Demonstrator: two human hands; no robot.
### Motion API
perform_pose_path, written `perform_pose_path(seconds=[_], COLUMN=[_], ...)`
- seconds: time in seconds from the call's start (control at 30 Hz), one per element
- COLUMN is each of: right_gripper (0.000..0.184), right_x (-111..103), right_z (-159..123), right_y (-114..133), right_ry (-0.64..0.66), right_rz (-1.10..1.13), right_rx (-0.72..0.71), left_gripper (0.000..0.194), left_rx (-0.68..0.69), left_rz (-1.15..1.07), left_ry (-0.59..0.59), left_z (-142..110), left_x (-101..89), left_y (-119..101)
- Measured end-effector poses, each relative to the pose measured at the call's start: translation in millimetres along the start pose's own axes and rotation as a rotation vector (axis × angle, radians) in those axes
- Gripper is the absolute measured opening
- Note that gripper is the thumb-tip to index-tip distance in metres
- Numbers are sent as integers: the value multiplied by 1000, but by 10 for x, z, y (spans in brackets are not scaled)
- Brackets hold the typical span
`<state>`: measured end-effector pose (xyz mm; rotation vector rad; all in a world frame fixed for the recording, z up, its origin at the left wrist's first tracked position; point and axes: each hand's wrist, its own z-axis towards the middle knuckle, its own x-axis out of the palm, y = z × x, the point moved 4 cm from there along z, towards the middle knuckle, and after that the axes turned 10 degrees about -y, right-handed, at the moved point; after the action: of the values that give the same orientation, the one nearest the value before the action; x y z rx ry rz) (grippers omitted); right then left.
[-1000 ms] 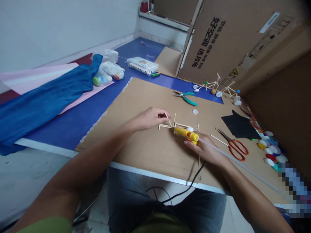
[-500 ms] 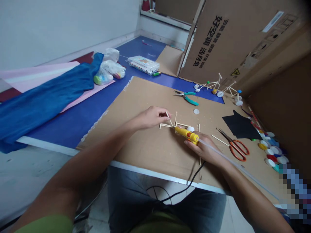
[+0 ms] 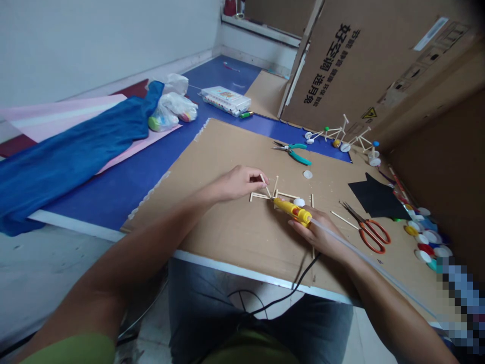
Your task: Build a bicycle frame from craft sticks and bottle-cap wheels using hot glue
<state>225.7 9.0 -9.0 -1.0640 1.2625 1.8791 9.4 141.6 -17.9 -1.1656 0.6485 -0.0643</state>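
In my right hand point(image 3: 318, 230) is a yellow hot glue gun point(image 3: 291, 210), its nozzle pointing left at the joint of a small frame of thin wooden sticks point(image 3: 260, 195). A long clear glue stick point(image 3: 364, 258) runs out of the gun's rear along my forearm. My left hand point(image 3: 242, 183) pinches the top of a slanted wooden stick point(image 3: 265, 186), whose lower end meets the frame by the nozzle. Another stick point(image 3: 276, 185) leans up beside it. A white bottle cap point(image 3: 299, 202) lies just behind the gun. My right fingers are partly hidden by the gun.
Teal-handled pliers point(image 3: 299, 153) lie beyond my hands, with a pale disc point(image 3: 307, 174) nearby. Orange-handled scissors point(image 3: 373, 235), black sheet point(image 3: 375, 197) and several bottle caps point(image 3: 424, 247) are at the right. Stick models point(image 3: 337, 134) stand at the back. The black cord point(image 3: 303, 277) hangs over the table edge.
The view has shifted very slightly. Both hands, the glue gun and the slanted stick keep practically the same places relative to each other.
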Motion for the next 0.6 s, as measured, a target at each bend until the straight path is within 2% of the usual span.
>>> perform_pose_path(seconds=[0.6], right_gripper=[24], right_x=[13], right_z=[-28], right_y=[-12], right_ry=[8], right_rz=[-15], right_rx=[61], left_gripper=[20], left_rx=[-14], left_rz=[4], left_ry=[7], left_z=[-2], left_x=[-2], left_y=[-8])
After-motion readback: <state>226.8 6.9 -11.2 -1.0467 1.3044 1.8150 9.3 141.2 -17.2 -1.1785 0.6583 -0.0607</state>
